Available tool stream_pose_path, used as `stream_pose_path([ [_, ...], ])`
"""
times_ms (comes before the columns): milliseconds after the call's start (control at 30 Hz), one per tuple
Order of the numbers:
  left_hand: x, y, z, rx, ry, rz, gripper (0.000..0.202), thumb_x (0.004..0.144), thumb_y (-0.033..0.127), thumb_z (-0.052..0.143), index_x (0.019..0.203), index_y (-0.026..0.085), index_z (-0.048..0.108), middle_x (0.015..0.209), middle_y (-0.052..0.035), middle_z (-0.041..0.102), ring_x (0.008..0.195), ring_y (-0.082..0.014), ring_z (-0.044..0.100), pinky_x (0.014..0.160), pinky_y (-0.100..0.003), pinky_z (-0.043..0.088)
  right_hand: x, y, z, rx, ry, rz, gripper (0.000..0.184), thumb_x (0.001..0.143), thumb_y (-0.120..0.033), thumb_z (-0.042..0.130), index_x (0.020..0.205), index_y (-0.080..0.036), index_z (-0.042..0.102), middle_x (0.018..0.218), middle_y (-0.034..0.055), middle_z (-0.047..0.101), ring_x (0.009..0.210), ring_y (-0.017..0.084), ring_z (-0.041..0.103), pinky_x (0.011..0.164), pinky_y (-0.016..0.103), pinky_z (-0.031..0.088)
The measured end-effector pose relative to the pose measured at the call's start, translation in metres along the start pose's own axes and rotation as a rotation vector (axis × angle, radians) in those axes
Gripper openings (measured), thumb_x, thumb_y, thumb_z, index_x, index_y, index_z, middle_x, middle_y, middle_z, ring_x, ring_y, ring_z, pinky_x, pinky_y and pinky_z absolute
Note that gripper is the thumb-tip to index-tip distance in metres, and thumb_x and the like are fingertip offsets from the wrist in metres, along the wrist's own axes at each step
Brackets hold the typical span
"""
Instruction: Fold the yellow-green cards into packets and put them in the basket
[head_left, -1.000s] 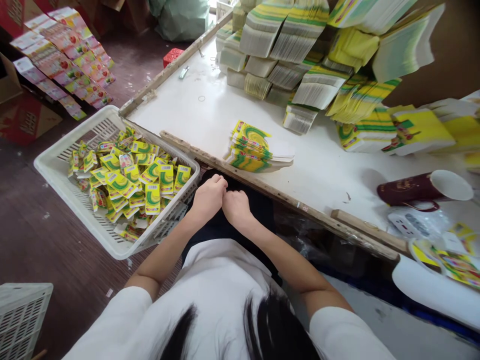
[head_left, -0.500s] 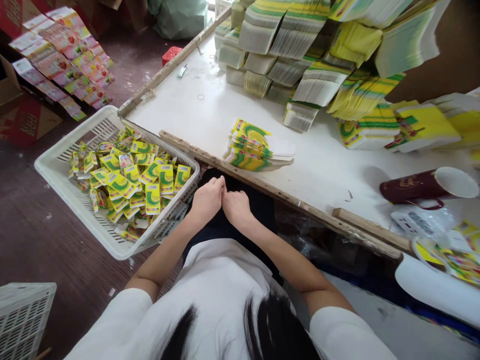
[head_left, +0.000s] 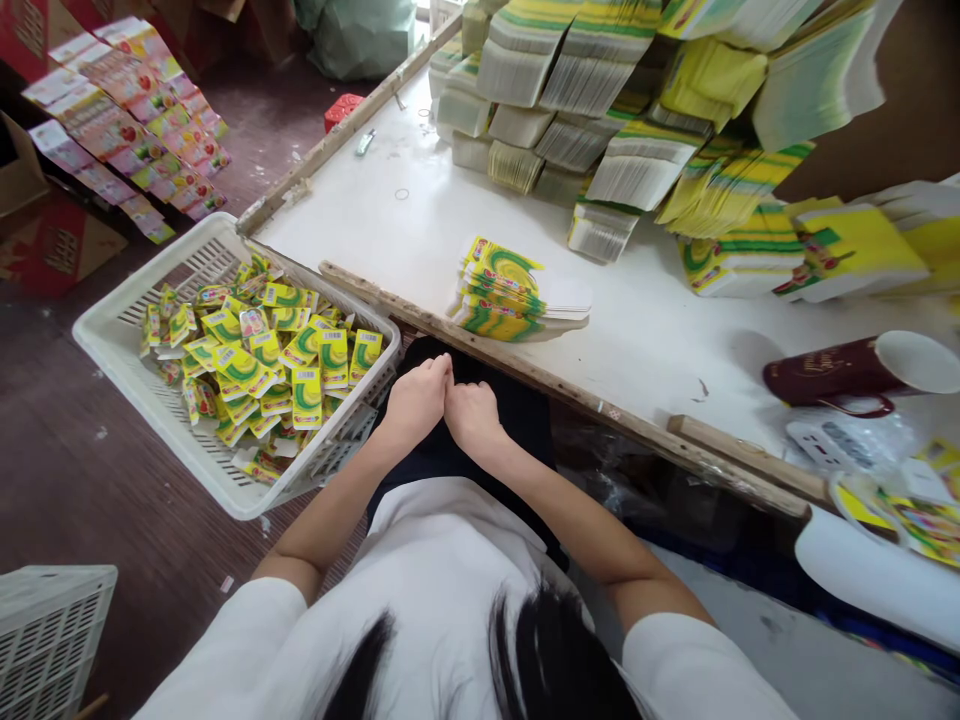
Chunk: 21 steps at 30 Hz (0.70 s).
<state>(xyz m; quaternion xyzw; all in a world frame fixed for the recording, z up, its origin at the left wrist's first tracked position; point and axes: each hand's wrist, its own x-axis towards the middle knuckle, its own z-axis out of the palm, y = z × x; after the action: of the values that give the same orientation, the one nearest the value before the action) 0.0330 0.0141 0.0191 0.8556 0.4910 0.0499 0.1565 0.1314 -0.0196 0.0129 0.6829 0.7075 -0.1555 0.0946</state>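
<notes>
My left hand (head_left: pixel 415 399) and my right hand (head_left: pixel 472 415) rest side by side on my lap, just below the table's wooden front edge (head_left: pixel 525 368). Both have the fingers curled in; whether anything lies inside them is hidden. They touch each other at the knuckles. Beyond them on the white table (head_left: pixel 420 220) lies a small pile of flat yellow-green cartons (head_left: pixel 506 290). To my left a white plastic basket (head_left: pixel 112 360) holds several folded yellow-green little boxes (head_left: pixel 262 360).
Tall stacks of flat yellow-green cartons (head_left: pixel 622 110) fill the table's far side. A dark red mug (head_left: pixel 855 370) lies on its side at the right, by a white power strip (head_left: pixel 832 445). Another white crate (head_left: pixel 45 630) stands at the lower left. Printed sheets (head_left: pixel 127 110) lie on the floor.
</notes>
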Motion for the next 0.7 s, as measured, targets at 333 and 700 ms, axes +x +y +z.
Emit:
stream_pose_path([
  [333, 0.0028, 0.0017, -0.0015, 0.022, -0.053, -0.02, 0.026, 0.102, 0.02, 0.033, 0.106, 0.015, 0.058, 0.098, -0.0103, 0.07, 0.09, -0.0209, 0.07, 0.077, -0.03, 0.052, 0.001, 0.0004, 0.0013, 0.013, -0.009, -0.002, 0.045, 0.096, -0.002, 0.034, 0.136, -0.002, 0.052, 0.099, 0.0194, 0.076, 0.095, 0.024, 0.074, 0.085, 0.034, 0.047],
  [700, 0.0035, 0.0032, -0.0057, 0.058, -0.145, -0.054, 0.025, 0.101, 0.019, 0.035, 0.11, 0.014, 0.057, 0.099, -0.0109, 0.072, 0.091, -0.022, 0.072, 0.079, -0.031, 0.053, 0.0009, 0.0014, 0.005, 0.025, -0.011, -0.015, 0.042, 0.096, -0.004, 0.035, 0.131, -0.004, 0.057, 0.099, 0.0191, 0.075, 0.095, 0.024, 0.074, 0.085, 0.034, 0.046],
])
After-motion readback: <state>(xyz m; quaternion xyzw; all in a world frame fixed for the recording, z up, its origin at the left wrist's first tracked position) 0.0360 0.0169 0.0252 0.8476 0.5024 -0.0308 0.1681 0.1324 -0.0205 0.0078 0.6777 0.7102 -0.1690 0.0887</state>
